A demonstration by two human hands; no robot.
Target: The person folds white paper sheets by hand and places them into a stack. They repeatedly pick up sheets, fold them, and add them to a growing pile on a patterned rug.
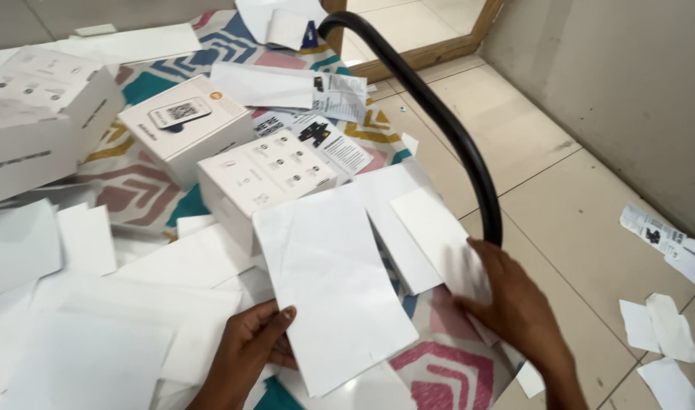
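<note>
Sheet: white paper sheet [334,285], blank on the face that shows, rectangular, lying tilted over the patterned mat [446,372] and partly over other loose sheets.
Place: just in front of the white carton [260,178], between the two hands; lower left edge at the left hand, right edge near the right hand.
Handling: likely very light, limp, easy to crease or tear; smooth, so it may slide on the papers beneath.
Where to hold: best pinched at an edge or corner, thumb on top; the lower left edge looks free.
Left hand [249,353]: fingers curled at that lower left edge, thumb tip on the sheet; a light pinch, not a fist.
Right hand [514,304]: fingers spread flat, pressing a smaller white slip [438,235]; grip underneath cannot be told.
Nearby: black hose [446,125] arcs down behind the right hand.
</note>
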